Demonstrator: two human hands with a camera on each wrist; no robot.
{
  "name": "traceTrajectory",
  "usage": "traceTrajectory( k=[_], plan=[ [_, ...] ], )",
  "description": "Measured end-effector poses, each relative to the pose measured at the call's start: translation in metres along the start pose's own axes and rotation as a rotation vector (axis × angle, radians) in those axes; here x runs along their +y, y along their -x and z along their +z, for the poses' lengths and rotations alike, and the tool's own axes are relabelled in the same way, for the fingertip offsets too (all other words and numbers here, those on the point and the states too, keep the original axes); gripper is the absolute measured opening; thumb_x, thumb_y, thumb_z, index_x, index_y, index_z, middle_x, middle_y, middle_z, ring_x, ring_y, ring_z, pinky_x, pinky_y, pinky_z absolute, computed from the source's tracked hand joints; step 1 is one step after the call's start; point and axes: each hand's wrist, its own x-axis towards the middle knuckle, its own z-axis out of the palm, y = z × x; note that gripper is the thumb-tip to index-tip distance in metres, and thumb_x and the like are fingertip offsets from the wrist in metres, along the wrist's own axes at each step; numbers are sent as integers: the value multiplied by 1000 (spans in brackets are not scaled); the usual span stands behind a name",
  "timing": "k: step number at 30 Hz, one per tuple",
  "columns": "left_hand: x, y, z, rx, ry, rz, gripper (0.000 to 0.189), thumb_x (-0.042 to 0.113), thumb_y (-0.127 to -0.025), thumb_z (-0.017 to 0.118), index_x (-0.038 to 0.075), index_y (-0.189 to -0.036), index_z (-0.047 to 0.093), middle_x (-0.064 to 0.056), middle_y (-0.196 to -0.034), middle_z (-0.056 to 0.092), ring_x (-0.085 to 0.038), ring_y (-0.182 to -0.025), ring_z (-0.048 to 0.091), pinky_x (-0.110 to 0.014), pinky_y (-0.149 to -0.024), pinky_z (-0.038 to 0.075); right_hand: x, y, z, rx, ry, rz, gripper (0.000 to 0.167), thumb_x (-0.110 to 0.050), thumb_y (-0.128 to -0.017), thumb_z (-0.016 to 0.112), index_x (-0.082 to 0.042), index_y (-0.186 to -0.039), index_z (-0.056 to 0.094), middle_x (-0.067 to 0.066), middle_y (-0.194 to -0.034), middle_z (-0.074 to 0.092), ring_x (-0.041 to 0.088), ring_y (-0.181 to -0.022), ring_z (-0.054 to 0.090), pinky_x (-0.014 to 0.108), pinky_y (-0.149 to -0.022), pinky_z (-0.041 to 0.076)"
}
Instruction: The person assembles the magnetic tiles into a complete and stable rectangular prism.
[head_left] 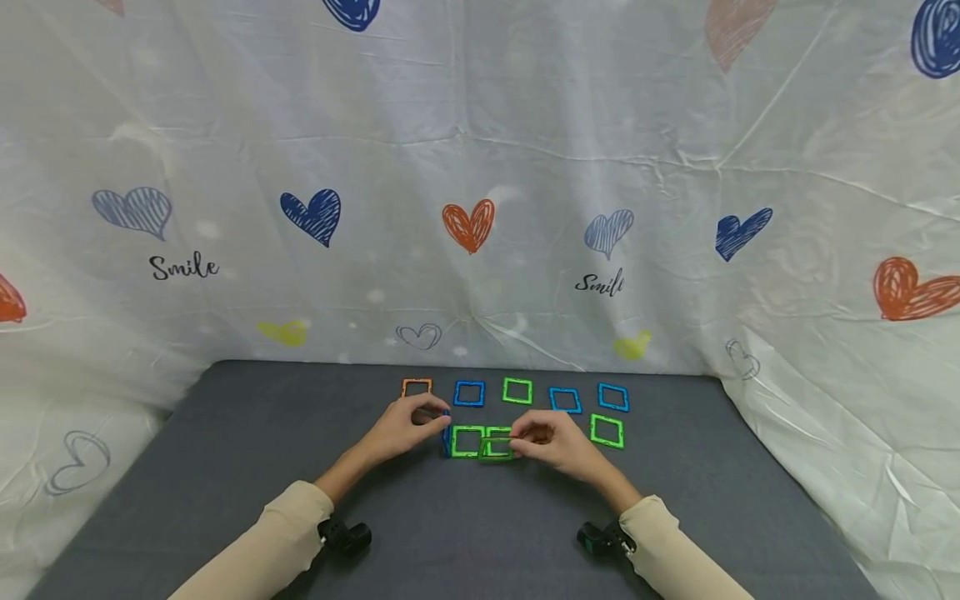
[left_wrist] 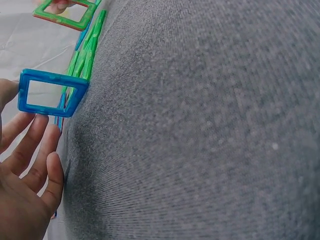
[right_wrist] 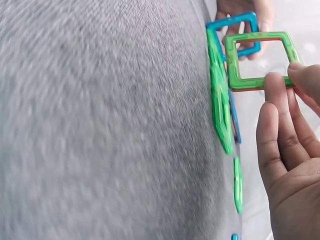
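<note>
Along the left edge of the green pair (head_left: 485, 433), two squares lying flat side by side on the dark table (head_left: 450, 533), a blue frame (left_wrist: 55, 78) stands upright. The left hand (head_left: 408, 427) grasps it lightly, thumb and fingertips at its rim, the remaining fingers loosely spread. Above the right part of the green pair, the right hand (head_left: 555, 442) pinches a green frame (right_wrist: 232, 62) at its right side, between thumb and fingers. Seen from the head, this frame overlaps the right square of the green pair; whether the two touch, I cannot tell.

Beyond the green pair runs a row of squares, each apart from the next. To the pair's far left is an orange square (head_left: 417, 381), partly covered by the left hand. Directly beyond the pair is a blue square (head_left: 469, 405), then a green square (head_left: 517, 380). Beyond and to the pair's right lie two more blue squares (head_left: 565, 389). Well to the right of the pair, a lone green tile (head_left: 607, 417) lies flat. Farthest beyond the pair hangs a white cloth (head_left: 525, 292) printed with hearts and "Smile".
</note>
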Motion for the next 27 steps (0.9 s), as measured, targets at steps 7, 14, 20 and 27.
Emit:
traceTrajectory(
  k=[7, 14, 20, 27],
  plan=[
    [3, -1, 1, 3, 2, -4, 31, 25, -101, 69, 1, -121, 69, -6, -113, 68, -19, -94, 69, -38, -79, 56, -3, -9, 12, 3, -16, 6, 10, 11, -93, 68, 10, -103, 68, 21, -93, 70, 33, -76, 70, 47, -63, 58],
    [2, -3, 3, 13, 2, -28, 32, 25, -100, 69, 0, -120, 68, -4, -110, 68, -19, -95, 70, -39, -82, 56, -30, -20, 23, -5, -37, 5, 8, 12, -93, 66, 13, -101, 67, 27, -89, 68, 40, -74, 68, 41, -64, 58],
    [2, -4, 4, 13, 9, -19, 32, 25, -100, 69, 0, -120, 68, -4, -110, 69, -19, -94, 70, -39, -81, 56, -34, -26, 28, -12, -30, -2, 8, 12, -93, 67, 12, -101, 67, 28, -88, 67, 41, -74, 68, 37, -64, 58],
    [0, -4, 5, 14, 2, -16, 33, 27, -100, 69, 1, -120, 69, -4, -109, 69, -19, -94, 70, -39, -81, 56, -33, -29, 33, -17, -5, 31, 7, 10, -94, 67, 11, -101, 68, 25, -89, 68, 38, -76, 69, 36, -65, 58]
  ],
)
